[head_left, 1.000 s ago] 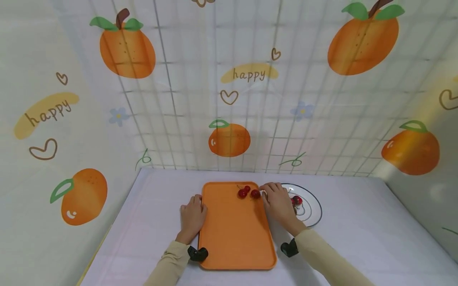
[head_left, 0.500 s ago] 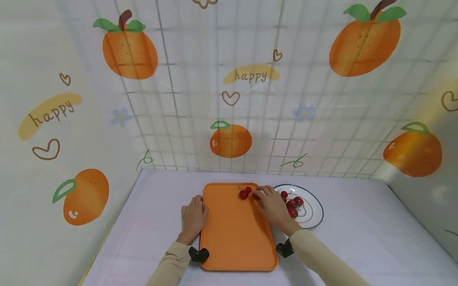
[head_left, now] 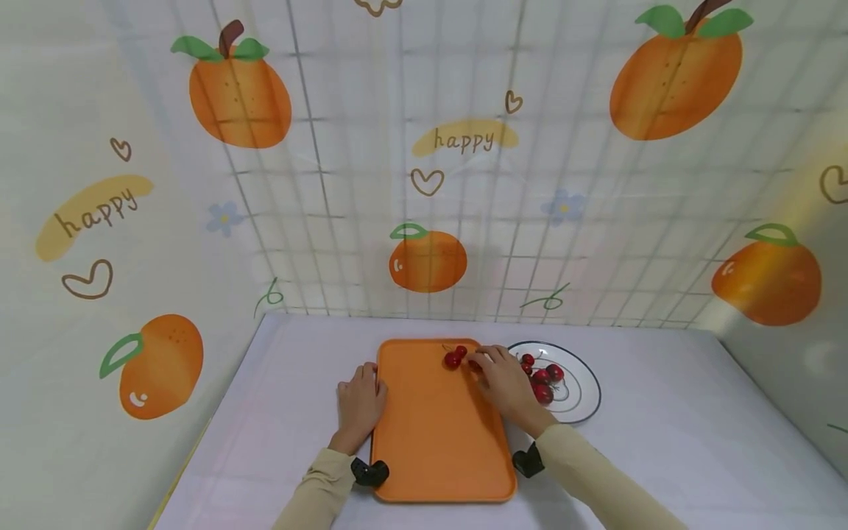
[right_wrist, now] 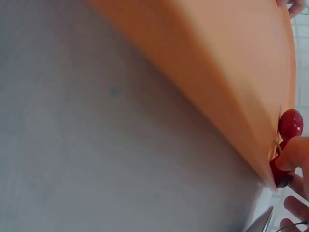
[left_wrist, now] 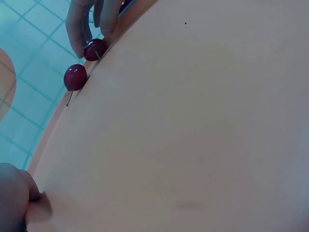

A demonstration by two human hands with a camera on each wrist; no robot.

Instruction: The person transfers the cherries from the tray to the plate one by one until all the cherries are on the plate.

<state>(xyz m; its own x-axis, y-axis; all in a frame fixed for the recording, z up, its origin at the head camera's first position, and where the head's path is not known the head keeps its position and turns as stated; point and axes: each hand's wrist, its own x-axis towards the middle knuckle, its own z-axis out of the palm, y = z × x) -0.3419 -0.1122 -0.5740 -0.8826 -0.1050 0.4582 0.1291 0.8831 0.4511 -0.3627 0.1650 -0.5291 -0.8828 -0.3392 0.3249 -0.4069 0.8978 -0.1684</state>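
An orange tray (head_left: 440, 442) lies on the table. My left hand (head_left: 360, 405) holds its left rim, thumb (left_wrist: 38, 209) over the edge in the left wrist view. My right hand (head_left: 506, 379) reaches over the far right corner and pinches a dark red cherry (right_wrist: 280, 173) between thumb and fingers, low beside the rim. Another cherry (right_wrist: 291, 124) sits just beyond it; from the left wrist, a cherry (left_wrist: 76, 77) with a green stem shows near the far rim. In the head view the pinched cherry is largely covered by my fingertips, close to the small cherry group (head_left: 453, 360).
To the right of the tray stands a white plate (head_left: 583, 390) with a dark rim, holding several cherries (head_left: 543, 394); my right hand hides its left part. A patterned cloth (head_left: 427, 302) with printed oranges hangs behind the table (head_left: 662, 442).
My right hand has moved slightly left, over the tray's corner, onto the rightmost cherry, uncovering more cherries on the plate. My left hand stays at the tray's rim.
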